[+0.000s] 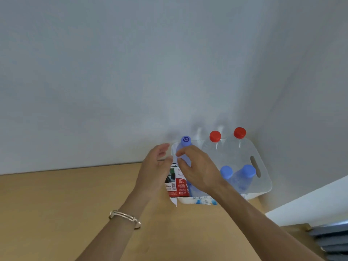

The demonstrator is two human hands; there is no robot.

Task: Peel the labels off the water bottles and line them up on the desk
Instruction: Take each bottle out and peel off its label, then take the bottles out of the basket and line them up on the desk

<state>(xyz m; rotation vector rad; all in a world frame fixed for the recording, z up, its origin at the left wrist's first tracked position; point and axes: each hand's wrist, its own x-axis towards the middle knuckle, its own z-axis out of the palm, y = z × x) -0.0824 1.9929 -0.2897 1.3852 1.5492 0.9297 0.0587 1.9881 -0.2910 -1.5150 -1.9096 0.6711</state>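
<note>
One desk (66, 204) carries one white tub (267, 183) at its far right. Five bottles counted in the tub: two red-capped bottles (215, 136) at its far side, two blue-capped bottles (248, 171) at its near right, and one held bottle (185, 143), blue-capped, at its left end. The right hand (199, 168) grips the held bottle's neck. The left hand (152, 170), just left of the tub, has loose fingers, thumb at the one label (178, 183); a pinch cannot be confirmed. One bracelet (125, 217) on the left wrist.

Left hand (156, 166) with fingers loosely extended, right hand (199, 170) curled in a grip round a bottle (185, 141), both forearms outstretched
</note>
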